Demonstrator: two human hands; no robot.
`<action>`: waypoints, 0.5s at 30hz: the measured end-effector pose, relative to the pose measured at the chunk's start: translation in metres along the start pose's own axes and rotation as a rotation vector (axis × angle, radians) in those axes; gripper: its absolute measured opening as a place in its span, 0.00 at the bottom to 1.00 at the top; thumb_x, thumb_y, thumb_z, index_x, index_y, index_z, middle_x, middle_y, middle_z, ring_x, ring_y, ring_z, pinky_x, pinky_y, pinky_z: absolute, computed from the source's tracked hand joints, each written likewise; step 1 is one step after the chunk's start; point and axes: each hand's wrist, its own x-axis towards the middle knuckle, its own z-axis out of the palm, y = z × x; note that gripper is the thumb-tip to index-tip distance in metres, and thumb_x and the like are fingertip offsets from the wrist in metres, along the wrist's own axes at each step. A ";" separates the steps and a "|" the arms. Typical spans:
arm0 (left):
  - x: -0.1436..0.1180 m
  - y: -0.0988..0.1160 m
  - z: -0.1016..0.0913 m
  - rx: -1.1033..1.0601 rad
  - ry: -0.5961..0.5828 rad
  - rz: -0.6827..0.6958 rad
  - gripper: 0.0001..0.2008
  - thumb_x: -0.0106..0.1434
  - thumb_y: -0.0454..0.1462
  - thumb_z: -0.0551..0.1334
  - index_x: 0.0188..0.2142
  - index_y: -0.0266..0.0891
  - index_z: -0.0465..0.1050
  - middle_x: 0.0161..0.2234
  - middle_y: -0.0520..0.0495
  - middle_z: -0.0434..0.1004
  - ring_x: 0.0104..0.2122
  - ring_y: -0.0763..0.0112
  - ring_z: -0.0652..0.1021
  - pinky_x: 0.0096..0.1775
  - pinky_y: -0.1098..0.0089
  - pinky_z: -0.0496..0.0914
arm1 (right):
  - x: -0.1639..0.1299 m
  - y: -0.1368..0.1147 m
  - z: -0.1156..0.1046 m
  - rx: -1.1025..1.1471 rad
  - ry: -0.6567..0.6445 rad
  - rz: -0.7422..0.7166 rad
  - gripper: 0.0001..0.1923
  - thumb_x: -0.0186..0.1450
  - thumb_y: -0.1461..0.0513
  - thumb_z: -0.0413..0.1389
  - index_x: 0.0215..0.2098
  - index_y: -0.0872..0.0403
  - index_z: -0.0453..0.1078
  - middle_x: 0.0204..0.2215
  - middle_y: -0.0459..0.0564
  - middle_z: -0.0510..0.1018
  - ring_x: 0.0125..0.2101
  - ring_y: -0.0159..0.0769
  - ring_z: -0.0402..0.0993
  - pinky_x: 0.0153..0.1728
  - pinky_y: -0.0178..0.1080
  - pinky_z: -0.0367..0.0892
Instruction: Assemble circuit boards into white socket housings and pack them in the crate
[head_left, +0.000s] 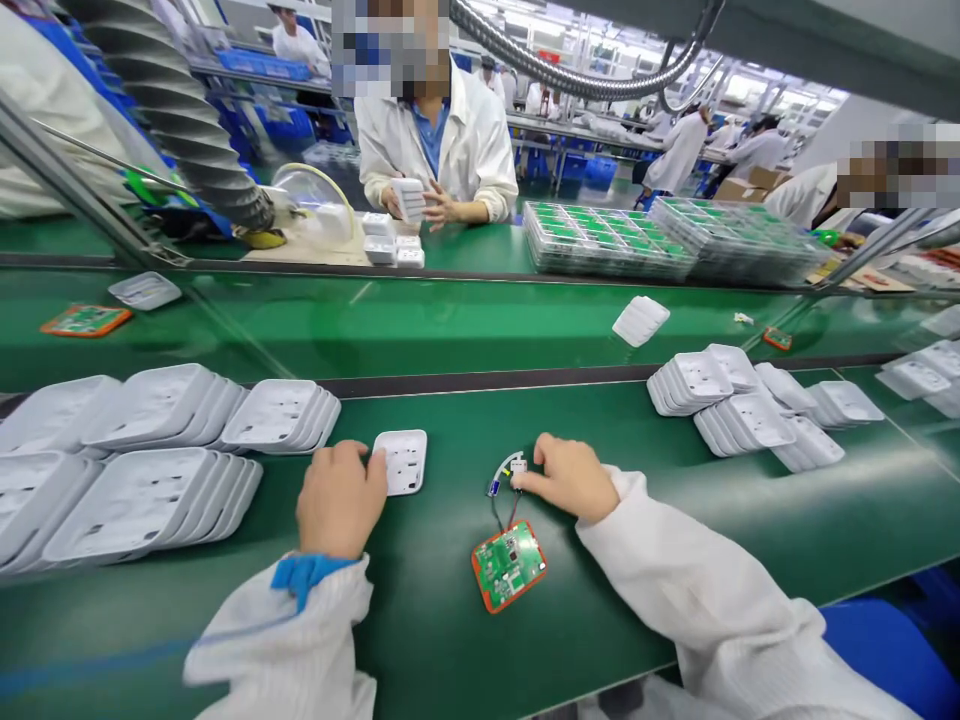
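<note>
My left hand point(341, 498) rests on the green mat and its fingers touch the left edge of a single white plastic cover point(403, 461). My right hand point(571, 476) pinches a small white connector point(517, 466) at the end of thin wires. Those wires run down to a green circuit board in an orange frame point(509, 565), which lies flat on the mat between my forearms.
Stacks of white covers point(135, 470) lie fanned out at the left, more stacks point(750, 405) at the right. A conveyor belt point(480, 325) beyond carries a lone cover point(640, 320) and a board point(86, 320). Across it a person in a white coat holds a cover; trays of boards point(607, 240) sit there.
</note>
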 end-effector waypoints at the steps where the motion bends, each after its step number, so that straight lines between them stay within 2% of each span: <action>1: 0.006 0.000 0.003 0.030 -0.046 -0.016 0.17 0.61 0.45 0.49 0.36 0.34 0.69 0.37 0.33 0.69 0.43 0.46 0.71 0.42 0.53 0.66 | -0.002 -0.009 0.004 -0.065 -0.027 -0.012 0.19 0.60 0.47 0.56 0.34 0.55 0.66 0.27 0.50 0.75 0.28 0.41 0.72 0.30 0.38 0.61; 3: 0.011 0.003 0.008 0.070 -0.057 -0.008 0.15 0.61 0.43 0.48 0.32 0.36 0.67 0.36 0.33 0.69 0.41 0.47 0.72 0.39 0.55 0.66 | -0.004 -0.022 0.010 -0.157 -0.061 -0.050 0.14 0.63 0.53 0.56 0.36 0.57 0.66 0.30 0.54 0.75 0.31 0.44 0.73 0.30 0.39 0.62; 5: 0.007 0.011 0.010 0.073 0.011 0.002 0.13 0.62 0.41 0.46 0.32 0.37 0.66 0.36 0.34 0.69 0.39 0.49 0.72 0.38 0.58 0.66 | -0.003 -0.027 0.011 -0.179 -0.055 -0.115 0.07 0.64 0.61 0.54 0.38 0.57 0.66 0.34 0.56 0.75 0.34 0.44 0.72 0.33 0.40 0.63; 8: -0.009 0.026 0.010 -0.014 0.061 -0.014 0.13 0.64 0.40 0.45 0.36 0.37 0.65 0.35 0.37 0.70 0.36 0.53 0.74 0.37 0.60 0.66 | -0.003 -0.027 0.007 0.018 -0.032 -0.309 0.03 0.65 0.65 0.53 0.38 0.56 0.66 0.37 0.53 0.73 0.39 0.39 0.70 0.39 0.38 0.64; 11: -0.024 0.042 0.016 -0.243 0.033 0.038 0.14 0.64 0.39 0.47 0.45 0.38 0.64 0.39 0.38 0.73 0.38 0.54 0.75 0.41 0.59 0.66 | -0.007 -0.028 0.000 0.366 -0.115 -0.480 0.10 0.65 0.64 0.56 0.44 0.53 0.64 0.35 0.47 0.73 0.36 0.33 0.70 0.39 0.34 0.64; 13: -0.032 0.050 0.022 -0.427 0.024 0.101 0.17 0.62 0.38 0.48 0.50 0.39 0.64 0.46 0.38 0.72 0.46 0.55 0.74 0.47 0.59 0.65 | -0.009 -0.030 -0.004 0.505 -0.171 -0.453 0.17 0.63 0.64 0.58 0.49 0.52 0.61 0.32 0.43 0.73 0.32 0.31 0.71 0.35 0.33 0.64; 15: -0.039 0.056 0.026 -0.566 -0.006 0.139 0.20 0.61 0.37 0.49 0.51 0.38 0.64 0.51 0.39 0.69 0.52 0.56 0.70 0.53 0.59 0.63 | -0.010 -0.033 -0.006 0.508 -0.147 -0.392 0.16 0.62 0.64 0.58 0.46 0.53 0.60 0.30 0.43 0.72 0.31 0.31 0.70 0.34 0.33 0.63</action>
